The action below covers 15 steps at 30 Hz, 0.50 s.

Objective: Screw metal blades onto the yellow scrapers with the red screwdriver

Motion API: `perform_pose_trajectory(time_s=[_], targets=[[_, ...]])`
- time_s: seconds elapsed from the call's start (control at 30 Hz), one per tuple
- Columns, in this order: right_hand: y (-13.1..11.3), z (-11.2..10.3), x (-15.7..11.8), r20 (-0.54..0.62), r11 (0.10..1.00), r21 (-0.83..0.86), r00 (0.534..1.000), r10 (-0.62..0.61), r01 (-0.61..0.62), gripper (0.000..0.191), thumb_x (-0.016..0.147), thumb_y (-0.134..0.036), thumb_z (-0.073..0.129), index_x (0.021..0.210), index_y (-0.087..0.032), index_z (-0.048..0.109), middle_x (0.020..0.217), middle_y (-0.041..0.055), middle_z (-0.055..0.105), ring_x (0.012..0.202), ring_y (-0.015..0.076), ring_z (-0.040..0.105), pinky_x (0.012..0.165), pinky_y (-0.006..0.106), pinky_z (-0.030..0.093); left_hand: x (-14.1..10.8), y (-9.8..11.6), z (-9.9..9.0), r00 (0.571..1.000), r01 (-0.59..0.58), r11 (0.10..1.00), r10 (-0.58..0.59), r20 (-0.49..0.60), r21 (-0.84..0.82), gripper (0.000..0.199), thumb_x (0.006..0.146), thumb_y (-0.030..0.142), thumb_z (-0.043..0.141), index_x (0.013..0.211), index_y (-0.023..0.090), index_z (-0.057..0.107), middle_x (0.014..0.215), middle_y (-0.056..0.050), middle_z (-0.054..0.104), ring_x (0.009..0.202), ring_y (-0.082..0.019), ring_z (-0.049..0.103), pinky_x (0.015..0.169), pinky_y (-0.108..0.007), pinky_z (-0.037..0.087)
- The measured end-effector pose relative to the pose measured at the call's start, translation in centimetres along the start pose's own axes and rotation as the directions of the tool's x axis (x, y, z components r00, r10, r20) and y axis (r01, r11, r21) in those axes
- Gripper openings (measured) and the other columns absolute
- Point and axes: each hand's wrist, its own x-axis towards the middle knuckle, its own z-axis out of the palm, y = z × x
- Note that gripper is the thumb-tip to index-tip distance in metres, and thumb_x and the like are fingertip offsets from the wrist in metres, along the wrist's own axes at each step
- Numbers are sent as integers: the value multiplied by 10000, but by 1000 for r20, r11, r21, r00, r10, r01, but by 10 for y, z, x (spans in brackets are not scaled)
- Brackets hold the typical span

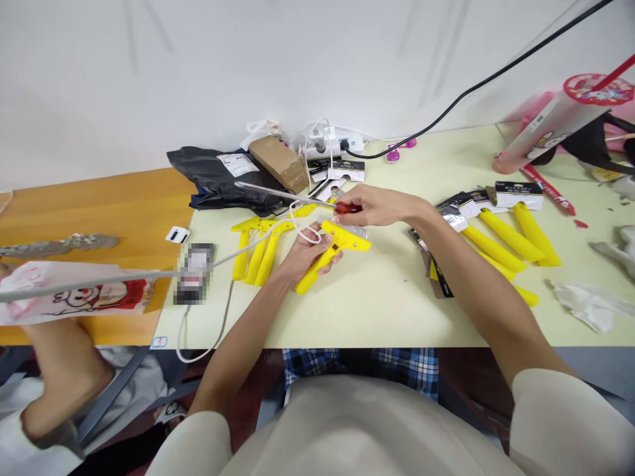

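Head view: inside table edge [377, 344], hands [380, 203] hold yellow tool [343, 237], screwdriver [346, 207] apparently above parcel [206, 173].

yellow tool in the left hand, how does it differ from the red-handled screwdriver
The yellow tool has a broad yellow head; the red-handled screwdriver has a long, thin, greyish shaft. The left hand grips the yellow tool, the right hand the screwdriver. Both are held over the table.

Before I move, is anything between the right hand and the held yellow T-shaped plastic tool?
In this view, clear plastic shows between the right hand, holding a red-handled screwdriver, and the yellow tool; the plastic's depth is unclear. A white cable loops across the left hand, beside the tool. Nothing else visible blocks it.
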Motion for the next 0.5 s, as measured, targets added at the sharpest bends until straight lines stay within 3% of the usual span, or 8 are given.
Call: perform_pose_trajectory(time_s=[0.17,0.5], targets=[[4,0,2,-65,998,-53,997,-27,24,394,1083,-334,618,765,-229,411,721,-69,322,658,111,279,614,276,241,2,-1,4,997,-50,997,46,-56,-66,466,908,449,927,1129,244,571,946,-10,671,680,-142,701,389,-177,403],[-4,-7,-5,-7,998,-52,1000,-21,21,394,1105,-345,616,769,-221,453,708,-69,372,631,101,313,580,263,252,1,-2,6,995,-25,992,12,-98,-126,516,856,452,966,1164,252,604,949,-9,677,654,-130,680,401,-185,380]])
